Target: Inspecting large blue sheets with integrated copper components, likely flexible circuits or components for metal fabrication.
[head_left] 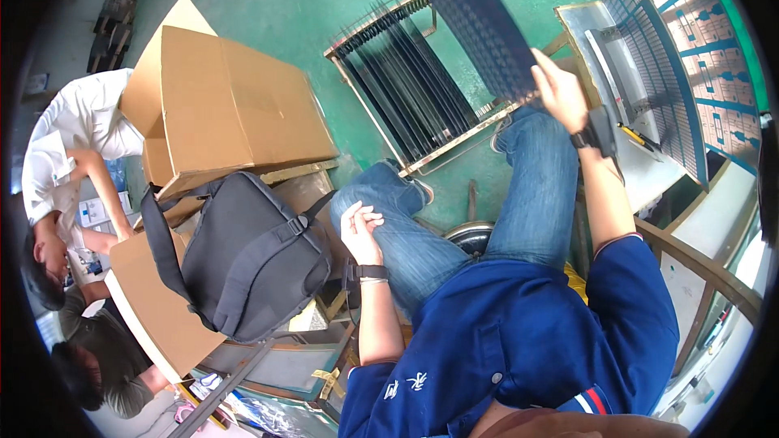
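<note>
My right hand [560, 96] grips the near edge of a thin dark blue sheet with a dotted grid pattern [479, 20], its thumb and fingers closed on it. The sheet is held up, tilted, and runs out past the top of the view. Below and left of it, a metal-framed rack [404, 169] on the floor holds several dark sheets [406, 85] standing on edge. My left hand [359, 231] rests by my left thigh, fingers loosely curled together, with nothing seen in them.
On the right, a gridded sheet [649, 57] stands by a white-topped table [641, 166] with a yellow-and-black cutter [639, 138]. To the left are a black backpack [243, 255] and a large cardboard box [239, 101]. Two people [89, 126] bend over boxes at far left.
</note>
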A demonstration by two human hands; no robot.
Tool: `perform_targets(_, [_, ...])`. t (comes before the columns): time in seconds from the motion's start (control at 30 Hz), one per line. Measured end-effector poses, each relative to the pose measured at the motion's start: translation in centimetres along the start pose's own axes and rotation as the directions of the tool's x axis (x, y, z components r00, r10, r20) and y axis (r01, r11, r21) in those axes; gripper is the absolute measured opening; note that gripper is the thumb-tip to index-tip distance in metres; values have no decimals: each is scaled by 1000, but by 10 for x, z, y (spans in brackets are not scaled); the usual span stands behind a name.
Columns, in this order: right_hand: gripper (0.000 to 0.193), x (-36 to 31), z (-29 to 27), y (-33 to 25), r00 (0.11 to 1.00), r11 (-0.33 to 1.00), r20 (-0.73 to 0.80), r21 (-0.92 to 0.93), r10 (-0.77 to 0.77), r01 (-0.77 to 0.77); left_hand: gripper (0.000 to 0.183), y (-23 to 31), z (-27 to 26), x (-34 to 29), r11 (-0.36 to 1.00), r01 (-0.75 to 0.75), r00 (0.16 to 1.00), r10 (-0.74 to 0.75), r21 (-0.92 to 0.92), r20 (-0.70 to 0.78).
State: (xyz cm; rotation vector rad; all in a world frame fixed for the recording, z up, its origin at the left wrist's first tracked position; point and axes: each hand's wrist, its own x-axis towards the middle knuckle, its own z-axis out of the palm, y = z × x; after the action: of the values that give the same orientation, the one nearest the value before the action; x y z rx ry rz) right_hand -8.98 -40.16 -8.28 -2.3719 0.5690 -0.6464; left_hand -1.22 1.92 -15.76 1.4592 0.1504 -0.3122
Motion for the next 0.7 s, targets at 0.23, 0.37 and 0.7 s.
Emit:
perform_targets(0.23, [31,25,40,22,985,993,173,-115,29,-9,19,-7,0,1,999,7,1000,-7,39,-5])
perform_targets(0.37, [31,40,52,31,980,993,195,-114,42,-20,19,-5,0,-2,999,9,1000,-8,40,-10])
perform_targets(0.7, [29,35,81,54,971,965,224,-260,89,-29,18,-3,4,1,999,7,1000,-6,38,-16])
